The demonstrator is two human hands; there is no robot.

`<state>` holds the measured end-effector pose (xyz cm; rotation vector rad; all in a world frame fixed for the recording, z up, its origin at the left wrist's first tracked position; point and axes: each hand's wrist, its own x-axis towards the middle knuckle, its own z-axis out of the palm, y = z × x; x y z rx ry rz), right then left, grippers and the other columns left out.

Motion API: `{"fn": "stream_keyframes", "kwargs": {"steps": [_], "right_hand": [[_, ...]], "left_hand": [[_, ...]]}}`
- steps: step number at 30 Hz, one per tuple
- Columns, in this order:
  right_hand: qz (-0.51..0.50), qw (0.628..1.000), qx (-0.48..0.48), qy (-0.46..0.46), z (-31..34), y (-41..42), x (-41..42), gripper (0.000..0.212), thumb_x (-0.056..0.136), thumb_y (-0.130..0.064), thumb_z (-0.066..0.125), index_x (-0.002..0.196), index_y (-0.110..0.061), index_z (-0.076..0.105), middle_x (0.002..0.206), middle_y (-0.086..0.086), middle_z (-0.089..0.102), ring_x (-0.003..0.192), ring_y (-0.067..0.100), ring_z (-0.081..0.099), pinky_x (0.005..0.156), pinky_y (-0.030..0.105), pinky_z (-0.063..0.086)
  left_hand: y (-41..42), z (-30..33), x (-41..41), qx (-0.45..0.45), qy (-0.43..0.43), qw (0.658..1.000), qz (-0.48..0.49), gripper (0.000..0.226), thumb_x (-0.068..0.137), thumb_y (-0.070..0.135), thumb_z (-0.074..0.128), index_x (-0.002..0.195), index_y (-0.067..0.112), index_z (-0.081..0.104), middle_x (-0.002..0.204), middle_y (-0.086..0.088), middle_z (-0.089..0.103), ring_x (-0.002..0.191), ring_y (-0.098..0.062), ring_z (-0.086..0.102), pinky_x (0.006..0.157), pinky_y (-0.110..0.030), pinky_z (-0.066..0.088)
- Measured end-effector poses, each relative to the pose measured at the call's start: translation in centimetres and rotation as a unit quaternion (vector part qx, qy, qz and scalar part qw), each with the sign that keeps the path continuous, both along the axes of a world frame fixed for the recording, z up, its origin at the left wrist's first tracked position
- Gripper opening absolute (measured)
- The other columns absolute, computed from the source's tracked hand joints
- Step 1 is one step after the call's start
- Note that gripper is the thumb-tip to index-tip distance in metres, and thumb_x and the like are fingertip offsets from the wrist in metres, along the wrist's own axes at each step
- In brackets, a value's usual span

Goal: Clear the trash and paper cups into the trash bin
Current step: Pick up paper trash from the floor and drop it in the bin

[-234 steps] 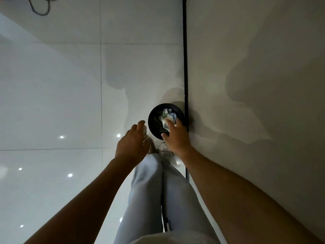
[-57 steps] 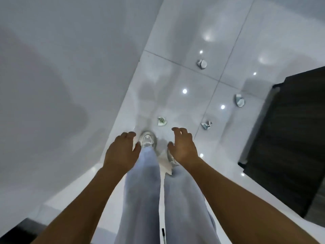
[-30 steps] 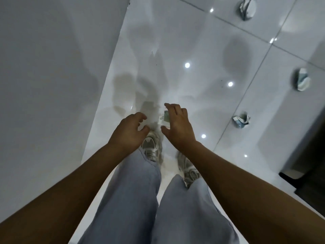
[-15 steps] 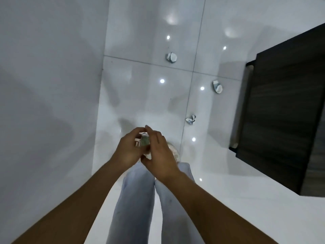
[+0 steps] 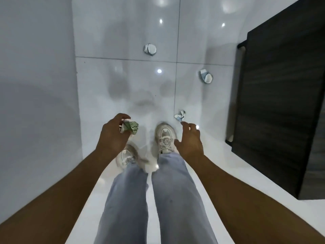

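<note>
My left hand (image 5: 112, 136) grips a crushed green-and-white paper cup (image 5: 131, 127) above the white floor. My right hand (image 5: 190, 140) hangs beside it with relaxed, spread fingers and holds nothing. A crumpled blue-and-white paper cup (image 5: 180, 115) lies on the tiles just beyond my right fingertips. Two more crushed cups lie farther off, one (image 5: 206, 76) to the right near the cabinet and one (image 5: 150, 49) straight ahead by a tile seam. The trash bin is out of view.
A dark wooden cabinet (image 5: 281, 95) stands along the right side. A plain grey wall (image 5: 35, 85) runs down the left. My legs in light jeans and white sneakers (image 5: 165, 138) stand on the glossy white tiled floor (image 5: 126, 80) between them.
Half a second ago both hands were together around the green cup. Now the left hand holds it alone and the right hand has moved away to the right, fingers spread. The view has shifted forward.
</note>
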<state>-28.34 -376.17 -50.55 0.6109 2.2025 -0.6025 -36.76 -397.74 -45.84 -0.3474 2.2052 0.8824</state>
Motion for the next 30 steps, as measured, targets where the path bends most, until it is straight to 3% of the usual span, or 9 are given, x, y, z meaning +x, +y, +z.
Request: {"fn": "stream_keyframes", "kwargs": {"steps": [4, 9, 14, 17, 24, 30], "right_hand": [[-0.003, 1.0, 0.014, 0.009, -6.5, 2.0, -0.5, 0.066, 0.088, -0.02, 0.063, 0.146, -0.02, 0.03, 0.144, 0.008, 0.03, 0.125, 0.03, 0.035, 0.091, 0.038, 0.043], [-0.006, 1.0, 0.025, 0.009, -16.5, 3.1, -0.9, 0.062, 0.087, -0.018, 0.061, 0.142, -0.019, 0.033, 0.147, 0.008, 0.026, 0.126, 0.032, 0.033, 0.085, 0.038, 0.045], [-0.001, 1.0, 0.026, 0.002, -25.6, 3.7, -1.1, 0.068, 0.086, -0.012, 0.062, 0.146, -0.021, 0.029, 0.157, 0.011, 0.008, 0.138, 0.035, 0.019, 0.098, 0.042, 0.045], [-0.014, 0.999, 0.043, 0.011, -28.8, 3.6, -0.7, 0.066, 0.083, -0.007, 0.064, 0.142, -0.02, 0.035, 0.155, 0.011, 0.01, 0.136, 0.035, 0.018, 0.094, 0.042, 0.047], [-0.064, 0.997, 0.047, 0.008, -29.6, 2.4, -0.4, 0.044, 0.091, -0.004, 0.055, 0.133, -0.016, 0.048, 0.146, 0.006, 0.028, 0.13, 0.027, 0.028, 0.091, 0.034, 0.048], [-0.069, 0.996, -0.013, 0.051, -21.4, 1.8, -3.0, 0.035, 0.092, -0.013, 0.055, 0.127, -0.014, 0.053, 0.141, 0.006, 0.034, 0.126, 0.026, 0.033, 0.086, 0.027, 0.041]], "left_hand": [[1.4, -5.3, -0.8, -0.007, 0.012, 1.0, -0.021, 0.029, 0.083, 0.005, 0.064, 0.107, 0.019, 0.061, 0.091, -0.002, 0.064, 0.081, -0.021, 0.058, 0.07, -0.029, 0.048], [2.0, -14.1, -1.8, -0.002, 0.02, 0.998, -0.051, 0.026, 0.084, 0.006, 0.062, 0.106, 0.019, 0.061, 0.092, -0.001, 0.064, 0.077, -0.019, 0.057, 0.07, -0.026, 0.045], [2.3, -22.7, -4.2, -0.008, 0.03, 0.994, -0.106, 0.029, 0.085, 0.007, 0.06, 0.11, 0.022, 0.06, 0.093, 0.002, 0.062, 0.081, -0.017, 0.058, 0.067, -0.019, 0.039], [2.4, -25.8, -5.7, -0.009, 0.02, 0.989, -0.147, 0.028, 0.086, 0.007, 0.06, 0.11, 0.022, 0.06, 0.094, 0.002, 0.061, 0.084, -0.019, 0.058, 0.072, -0.023, 0.041], [2.8, -26.9, -7.9, -0.014, 0.023, 0.983, -0.182, 0.027, 0.086, 0.008, 0.063, 0.109, 0.021, 0.06, 0.092, 0.001, 0.062, 0.079, -0.014, 0.058, 0.065, -0.021, 0.043], [3.9, -20.0, -9.2, -0.011, 0.06, 0.977, -0.205, 0.03, 0.085, 0.004, 0.061, 0.112, 0.017, 0.06, 0.098, -0.002, 0.061, 0.085, -0.021, 0.058, 0.073, -0.027, 0.043]]}}
